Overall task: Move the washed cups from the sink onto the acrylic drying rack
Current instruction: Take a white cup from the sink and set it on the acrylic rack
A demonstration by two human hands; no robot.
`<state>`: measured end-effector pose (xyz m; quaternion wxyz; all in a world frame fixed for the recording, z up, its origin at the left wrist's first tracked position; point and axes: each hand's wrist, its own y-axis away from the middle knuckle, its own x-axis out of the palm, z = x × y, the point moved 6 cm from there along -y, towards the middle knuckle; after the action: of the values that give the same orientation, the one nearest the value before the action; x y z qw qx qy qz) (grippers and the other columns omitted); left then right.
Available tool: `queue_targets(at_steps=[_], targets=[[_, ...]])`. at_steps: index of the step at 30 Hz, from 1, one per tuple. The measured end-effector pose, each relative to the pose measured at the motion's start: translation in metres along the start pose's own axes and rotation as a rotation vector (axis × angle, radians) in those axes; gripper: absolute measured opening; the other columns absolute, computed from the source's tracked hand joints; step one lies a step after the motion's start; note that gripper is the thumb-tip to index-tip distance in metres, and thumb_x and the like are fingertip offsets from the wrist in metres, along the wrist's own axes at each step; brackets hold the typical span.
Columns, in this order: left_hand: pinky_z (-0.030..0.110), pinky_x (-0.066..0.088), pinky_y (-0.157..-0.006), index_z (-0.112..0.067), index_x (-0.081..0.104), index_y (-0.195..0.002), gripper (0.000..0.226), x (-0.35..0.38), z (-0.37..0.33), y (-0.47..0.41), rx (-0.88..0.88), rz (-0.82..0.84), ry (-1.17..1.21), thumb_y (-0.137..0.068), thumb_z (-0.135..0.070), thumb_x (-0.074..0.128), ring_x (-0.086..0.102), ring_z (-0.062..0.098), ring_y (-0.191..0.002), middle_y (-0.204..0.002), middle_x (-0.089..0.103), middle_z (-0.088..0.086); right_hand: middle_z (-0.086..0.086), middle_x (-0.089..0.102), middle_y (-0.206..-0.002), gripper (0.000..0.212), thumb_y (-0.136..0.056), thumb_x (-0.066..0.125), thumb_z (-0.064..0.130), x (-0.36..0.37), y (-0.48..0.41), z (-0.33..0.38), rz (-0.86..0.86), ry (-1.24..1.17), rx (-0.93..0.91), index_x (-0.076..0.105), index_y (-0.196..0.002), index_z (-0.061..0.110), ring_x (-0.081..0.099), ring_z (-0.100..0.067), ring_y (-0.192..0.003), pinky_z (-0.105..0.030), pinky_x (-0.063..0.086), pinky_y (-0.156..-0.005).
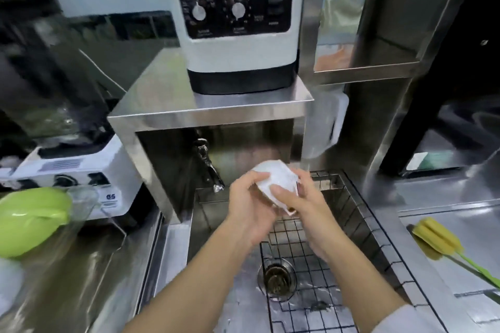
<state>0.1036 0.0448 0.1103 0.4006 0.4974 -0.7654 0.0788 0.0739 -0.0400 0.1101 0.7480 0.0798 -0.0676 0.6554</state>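
Note:
A white cup (273,176) is held tilted above the steel sink (205,224), a little in front of the tap (213,176). My left hand (247,203) grips its left side and underside. From the right, my right hand (303,203) wraps over it with the thumb pressed on its front. Part of the cup is hidden by my fingers. A black wire grid (311,273) lies in the sink around the drain (277,277). I cannot tell which object is the acrylic drying rack.
A steel shelf (162,94) over the sink carries a white and black appliance (238,24). At right a yellow sponge brush (438,238) with a green handle lies on the counter. At left are a green lidded container (29,219) and a white machine (70,167).

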Motion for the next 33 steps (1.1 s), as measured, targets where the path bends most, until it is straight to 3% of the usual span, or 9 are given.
queue_targets(at_steps=[3, 7, 10, 14, 19, 21, 24, 29, 33], targets=[[0.044, 0.043, -0.085, -0.007, 0.057, -0.106, 0.040, -0.011, -0.043, 0.034, 0.097, 0.049, 0.080, -0.068, -0.016, 0.049, 0.054, 0.035, -0.095, -0.103, 0.059, 0.018, 0.010, 0.059, -0.108, 0.063, -0.055, 0.078, 0.014, 0.046, 0.011, 0.023, 0.075, 0.121, -0.139, 0.052, -0.109, 0.032, 0.062, 0.006, -0.087, -0.012, 0.050, -0.063], [0.035, 0.054, -0.070, -0.015, 0.059, -0.109, 0.031, -0.032, -0.107, 0.085, 0.272, -0.029, -0.122, -0.085, -0.032, 0.050, 0.063, 0.025, -0.083, -0.094, 0.066, 0.010, 0.016, 0.054, -0.119, 0.083, -0.052, 0.082, 0.027, 0.116, 0.026, 0.046, 0.075, 0.309, -0.282, 0.043, -0.125, 0.032, 0.056, 0.000, -0.106, -0.023, 0.054, -0.079], [0.036, 0.054, -0.072, -0.022, 0.067, -0.096, 0.019, -0.059, -0.161, 0.130, 0.474, -0.141, -0.353, -0.086, -0.026, 0.051, 0.065, 0.022, -0.083, -0.095, 0.069, 0.005, 0.018, 0.055, -0.118, 0.091, -0.049, 0.087, 0.021, 0.176, 0.034, 0.062, 0.155, 0.346, -0.366, 0.042, -0.128, 0.028, 0.056, 0.002, -0.106, -0.025, 0.054, -0.083], [0.040, 0.051, -0.089, -0.026, 0.074, -0.076, 0.028, -0.101, -0.232, 0.197, 0.704, -0.339, -0.616, -0.081, -0.013, 0.049, 0.065, 0.018, -0.097, -0.097, 0.072, -0.006, 0.039, 0.046, -0.114, 0.092, -0.046, 0.089, 0.036, 0.261, 0.041, 0.068, 0.297, 0.407, -0.400, 0.037, -0.121, 0.048, 0.049, 0.011, -0.110, -0.018, 0.046, -0.091], [0.030, 0.039, -0.091, -0.029, 0.066, -0.088, 0.033, -0.158, -0.287, 0.265, 0.927, -0.605, -1.075, -0.073, -0.052, 0.048, 0.053, 0.014, -0.100, -0.098, 0.062, -0.004, 0.025, 0.049, -0.110, 0.085, -0.057, 0.086, 0.014, 0.366, 0.050, 0.061, 0.454, 0.435, -0.426, 0.033, -0.117, 0.043, 0.051, 0.014, -0.099, -0.008, 0.046, -0.078], [0.030, 0.031, -0.094, -0.027, 0.068, -0.095, 0.053, -0.181, -0.300, 0.286, 0.951, -0.805, -1.329, -0.069, -0.062, 0.038, 0.046, 0.017, -0.105, -0.104, 0.058, 0.001, 0.025, 0.049, -0.110, 0.089, -0.057, 0.086, 0.014, 0.397, 0.052, 0.053, 0.504, 0.473, -0.427, 0.029, -0.122, 0.036, 0.049, 0.015, -0.101, -0.009, 0.045, -0.081], [0.039, 0.033, -0.099, -0.022, 0.067, -0.101, 0.061, -0.218, -0.315, 0.315, 0.888, -0.874, -1.388, -0.068, -0.063, 0.035, 0.050, 0.020, -0.104, -0.104, 0.056, 0.002, 0.023, 0.049, -0.111, 0.089, -0.055, 0.087, 0.016, 0.443, 0.053, 0.029, 0.587, 0.504, -0.389, 0.030, -0.121, 0.034, 0.049, 0.014, -0.099, -0.007, 0.043, -0.081], [0.046, 0.035, -0.099, -0.025, 0.063, -0.100, 0.056, -0.274, -0.321, 0.339, 0.756, -0.916, -1.499, -0.069, -0.063, 0.036, 0.054, 0.014, -0.097, -0.095, 0.055, -0.008, 0.019, 0.052, -0.107, 0.076, -0.054, 0.087, 0.020, 0.493, 0.054, -0.002, 0.679, 0.600, -0.306, 0.037, -0.110, 0.032, 0.055, -0.001, -0.096, -0.025, 0.052, -0.079], [0.047, 0.040, -0.096, -0.025, 0.061, -0.101, 0.036, -0.307, -0.319, 0.344, 0.672, -0.884, -1.441, -0.079, -0.051, 0.050, 0.055, 0.014, -0.097, -0.098, 0.055, -0.008, 0.014, 0.055, -0.106, 0.074, -0.054, 0.086, 0.019, 0.517, 0.051, -0.022, 0.749, 0.722, -0.291, 0.040, -0.111, 0.028, 0.057, -0.010, -0.093, -0.025, 0.051, -0.074]])
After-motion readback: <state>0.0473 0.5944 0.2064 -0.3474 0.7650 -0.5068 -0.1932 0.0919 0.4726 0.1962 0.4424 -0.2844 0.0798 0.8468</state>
